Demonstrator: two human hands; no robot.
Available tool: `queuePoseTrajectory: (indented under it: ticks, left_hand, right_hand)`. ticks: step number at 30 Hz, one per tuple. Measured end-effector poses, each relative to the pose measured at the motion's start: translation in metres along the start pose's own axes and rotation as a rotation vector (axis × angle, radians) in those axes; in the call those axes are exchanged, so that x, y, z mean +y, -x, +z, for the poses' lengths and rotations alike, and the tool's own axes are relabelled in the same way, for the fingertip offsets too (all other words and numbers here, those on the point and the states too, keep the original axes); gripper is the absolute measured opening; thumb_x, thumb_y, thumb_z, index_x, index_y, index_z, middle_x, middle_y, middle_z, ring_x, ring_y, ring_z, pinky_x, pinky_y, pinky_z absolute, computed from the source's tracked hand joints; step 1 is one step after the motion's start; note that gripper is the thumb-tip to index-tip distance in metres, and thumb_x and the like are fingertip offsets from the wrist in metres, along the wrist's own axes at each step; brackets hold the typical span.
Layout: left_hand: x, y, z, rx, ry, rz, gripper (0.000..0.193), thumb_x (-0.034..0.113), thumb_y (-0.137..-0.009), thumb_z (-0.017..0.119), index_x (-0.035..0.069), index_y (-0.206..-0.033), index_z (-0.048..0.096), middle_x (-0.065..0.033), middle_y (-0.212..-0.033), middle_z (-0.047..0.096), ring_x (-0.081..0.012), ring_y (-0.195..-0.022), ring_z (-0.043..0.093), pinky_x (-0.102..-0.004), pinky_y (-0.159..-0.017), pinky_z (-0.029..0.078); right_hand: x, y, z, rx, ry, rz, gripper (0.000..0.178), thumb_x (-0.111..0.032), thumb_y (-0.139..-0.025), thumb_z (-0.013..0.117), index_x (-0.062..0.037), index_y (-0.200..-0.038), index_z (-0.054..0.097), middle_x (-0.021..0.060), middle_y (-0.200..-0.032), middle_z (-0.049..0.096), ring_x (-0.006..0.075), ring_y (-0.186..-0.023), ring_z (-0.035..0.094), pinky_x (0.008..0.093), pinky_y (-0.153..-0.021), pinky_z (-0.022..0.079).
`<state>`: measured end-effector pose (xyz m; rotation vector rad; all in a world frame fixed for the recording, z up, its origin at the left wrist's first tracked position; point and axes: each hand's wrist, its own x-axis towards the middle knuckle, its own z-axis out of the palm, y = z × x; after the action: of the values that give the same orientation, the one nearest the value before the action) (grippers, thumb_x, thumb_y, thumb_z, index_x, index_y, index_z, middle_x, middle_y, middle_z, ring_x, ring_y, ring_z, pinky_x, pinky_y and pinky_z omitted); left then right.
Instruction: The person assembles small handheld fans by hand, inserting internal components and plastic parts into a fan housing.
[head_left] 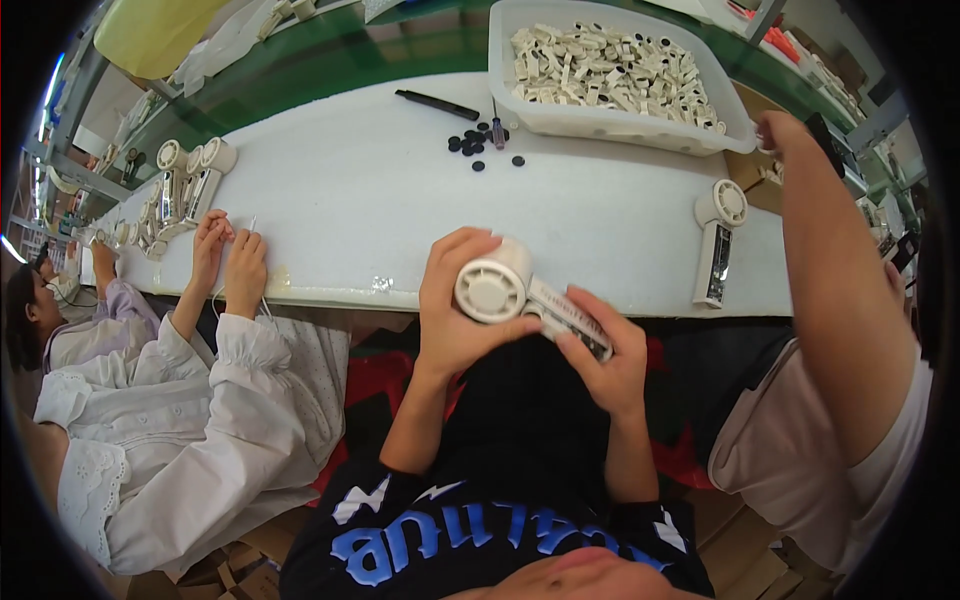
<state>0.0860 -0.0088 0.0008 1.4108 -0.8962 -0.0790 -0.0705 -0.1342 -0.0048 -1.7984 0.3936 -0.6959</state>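
Observation:
Between my two hands is a white handheld fan [497, 285], held over the near edge of the table. My left hand [450, 300] wraps round its round head, thumb stretched along toward the handle. The fingers of my right hand [612, 358] grip the lower end of the handle, where a dark strip shows. A second white fan [714, 250] lies to the right on the table, its handle open with dark insides showing. Several small black discs [478, 146] are scattered farther back, beside a screwdriver [497, 133] and a long black tool [437, 105].
A translucent bin [610, 123] full of small white parts stands at the back. More fans [185, 185] cluster at the far left of the white table [340, 180]. A co-worker's hands [235, 262] hold a thin white piece at left; another person's arm [835, 270] reaches in at right.

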Motion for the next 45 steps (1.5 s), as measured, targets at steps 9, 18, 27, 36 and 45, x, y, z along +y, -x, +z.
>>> queuePoseTrajectory:
  ticks: [9,18,27,36,45]
  left_hand:
    - [0.03,0.049,0.005,0.098,-0.575,-0.118,0.052,0.032,-0.074,0.083,-0.002,-0.108,0.062,-0.0168,-0.11,0.055,-0.0275,-0.098,0.057,-0.0344,-0.082,0.047]
    - [0.033,0.039,0.027,0.119,-0.642,0.011,0.024,0.012,-0.09,0.059,-0.004,-0.107,0.063,-0.018,-0.112,0.057,-0.0284,-0.096,0.059,-0.0359,-0.081,0.049]
    - [0.028,0.048,0.042,0.222,-0.762,0.143,0.026,0.011,-0.085,0.06,-0.007,-0.104,0.062,-0.0208,-0.104,0.061,-0.0328,-0.089,0.061,-0.0373,-0.078,0.051]
    - [0.042,0.036,0.062,0.252,-0.955,0.175,0.023,0.012,-0.08,0.064,-0.005,-0.094,0.065,-0.0193,-0.097,0.063,-0.032,-0.088,0.061,-0.0379,-0.077,0.049]
    - [0.038,0.038,0.054,0.286,-0.792,0.022,0.022,0.011,-0.083,0.063,-0.005,-0.098,0.063,-0.0192,-0.1,0.06,-0.032,-0.089,0.059,-0.0379,-0.08,0.048]
  right_hand:
    - [0.042,0.06,0.056,0.217,-1.002,0.49,0.042,-0.04,-0.101,0.051,-0.0007,-0.116,0.053,0.0137,-0.101,0.065,0.0176,-0.073,0.061,0.0256,-0.06,0.046]
    - [0.049,0.02,0.068,0.384,-0.99,0.922,0.04,-0.036,-0.103,0.037,-0.0013,-0.097,0.057,0.0103,-0.072,0.059,0.0147,-0.042,0.046,0.025,-0.034,0.032]
    - [0.056,0.01,0.059,0.242,-0.987,0.995,0.035,-0.027,-0.1,0.036,-0.0025,-0.089,0.058,0.0086,-0.068,0.058,0.0143,-0.041,0.043,0.0254,-0.031,0.027]
    - [0.056,0.0,0.047,0.111,-1.16,1.145,0.041,-0.037,-0.103,0.036,-0.0021,-0.102,0.057,0.0091,-0.079,0.062,0.0102,-0.042,0.041,0.0218,-0.032,0.023]
    - [0.046,0.017,0.054,0.246,-1.351,0.926,0.042,-0.038,-0.104,0.034,-0.0024,-0.106,0.057,0.0099,-0.082,0.063,0.0108,-0.046,0.045,0.022,-0.033,0.025]
